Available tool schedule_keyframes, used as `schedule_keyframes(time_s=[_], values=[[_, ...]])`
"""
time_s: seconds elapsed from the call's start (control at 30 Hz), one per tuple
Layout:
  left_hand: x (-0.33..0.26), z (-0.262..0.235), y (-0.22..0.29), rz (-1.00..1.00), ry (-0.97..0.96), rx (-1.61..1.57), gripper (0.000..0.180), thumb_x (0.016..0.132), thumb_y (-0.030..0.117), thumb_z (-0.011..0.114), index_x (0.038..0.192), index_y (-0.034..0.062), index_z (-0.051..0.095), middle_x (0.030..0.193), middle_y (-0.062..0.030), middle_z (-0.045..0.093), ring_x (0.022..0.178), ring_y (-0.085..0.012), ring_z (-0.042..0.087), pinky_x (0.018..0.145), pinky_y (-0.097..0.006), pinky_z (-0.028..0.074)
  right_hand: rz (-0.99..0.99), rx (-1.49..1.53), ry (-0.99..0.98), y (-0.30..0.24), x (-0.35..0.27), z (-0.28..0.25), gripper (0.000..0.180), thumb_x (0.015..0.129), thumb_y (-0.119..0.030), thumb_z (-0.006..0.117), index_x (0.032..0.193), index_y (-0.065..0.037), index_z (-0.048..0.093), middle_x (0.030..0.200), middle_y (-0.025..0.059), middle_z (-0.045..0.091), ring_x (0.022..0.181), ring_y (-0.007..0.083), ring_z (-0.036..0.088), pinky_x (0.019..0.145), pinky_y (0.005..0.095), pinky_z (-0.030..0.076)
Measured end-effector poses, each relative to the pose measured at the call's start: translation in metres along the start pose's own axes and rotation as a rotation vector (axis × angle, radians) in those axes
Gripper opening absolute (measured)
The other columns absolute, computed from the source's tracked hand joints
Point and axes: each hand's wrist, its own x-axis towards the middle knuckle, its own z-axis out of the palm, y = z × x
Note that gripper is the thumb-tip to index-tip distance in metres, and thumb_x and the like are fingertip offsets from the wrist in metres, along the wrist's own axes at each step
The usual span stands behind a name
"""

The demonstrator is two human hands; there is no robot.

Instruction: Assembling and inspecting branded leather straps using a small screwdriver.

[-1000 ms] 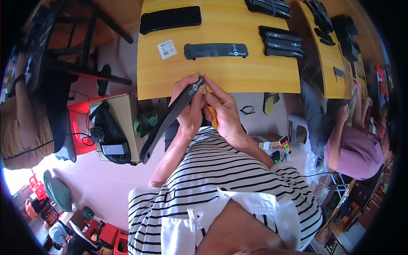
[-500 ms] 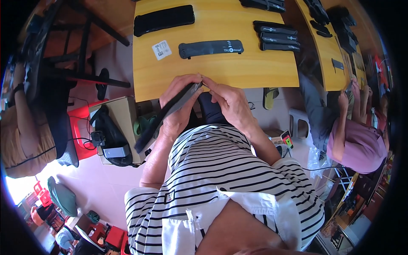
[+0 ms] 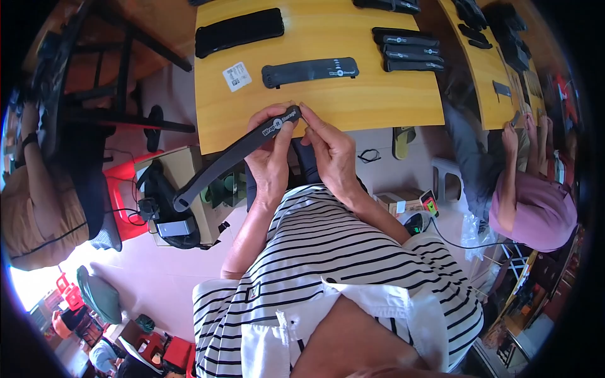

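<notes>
A long black strap [image 3: 230, 152] with white print and a rounded lower end slants down to the left in front of the table. My left hand [image 3: 271, 165] is closed on its upper part, thumb on the printed face. At the strap's upper tip, my right hand [image 3: 338, 156] pinches the end with its fingertips; its other fingers are curled. Just beyond my hands, a similar flat strap [image 3: 309, 71] lies across the yellow table [image 3: 372, 107]. Left of that strap is a white printed label [image 3: 237, 76].
A black bundle [image 3: 239, 31] lies at the table's far left, and stacked straps [image 3: 413, 50] lie at its right. A carton [image 3: 203, 217] with a black bag [image 3: 157, 183] stands low on the left. Two other people sit at the sides, one in a pink shirt [image 3: 535, 205].
The strap has turned so that its printed face shows, and its lower end has swung out to the left. Both hands stay near its upper end.
</notes>
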Motion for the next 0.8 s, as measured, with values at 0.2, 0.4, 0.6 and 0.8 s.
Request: schedule_keyframes(time_s=[0.2,0.4,0.6,0.8], values=[[0.001,0.003,0.006,-0.129,0.102,-0.058,0.021,0.083,-0.001,0.059,0.102,-0.0028,0.052,0.106,-0.0134,0.058,0.095,-0.0168,0.058,0.086,-0.028,0.047,-0.180,-0.265,-0.001,-0.002,0.001,-0.005,0.041,0.081,0.001,0.055,0.120,-0.010,0.056,0.071,0.0112,0.059,0.060,0.0255,0.059,0.054,0.0317,0.048],[0.008,0.008,-0.003,-0.132,0.173,-0.064,0.017,0.082,-0.001,0.060,0.098,-0.0042,0.057,0.100,-0.0127,0.062,0.086,-0.0161,0.060,0.080,-0.027,0.050,-0.196,-0.124,0.092,0.005,0.001,0.006,0.040,0.084,0.001,0.054,0.123,-0.008,0.052,0.066,0.0080,0.056,0.053,0.0171,0.054,0.050,0.0279,0.044],[0.005,0.012,-0.012,-0.032,0.183,0.172,0.013,0.083,-0.001,0.058,0.096,-0.0054,0.058,0.099,-0.0164,0.063,0.091,-0.0194,0.061,0.082,-0.027,0.051,0.331,0.598,0.015,-0.003,-0.005,0.011,0.036,0.091,-0.003,0.049,0.126,-0.003,0.049,0.066,0.0004,0.055,0.052,0.0023,0.042,0.045,0.0165,0.034],[0.006,0.004,-0.022,0.061,0.168,0.200,0.012,0.083,-0.001,0.059,0.094,-0.0053,0.059,0.099,-0.0165,0.063,0.090,-0.0193,0.061,0.084,-0.029,0.051,0.147,0.263,0.065,-0.004,0.004,0.011,0.034,0.091,-0.004,0.048,0.125,-0.006,0.051,0.065,0.0020,0.057,0.053,0.0064,0.048,0.048,0.0188,0.039]])
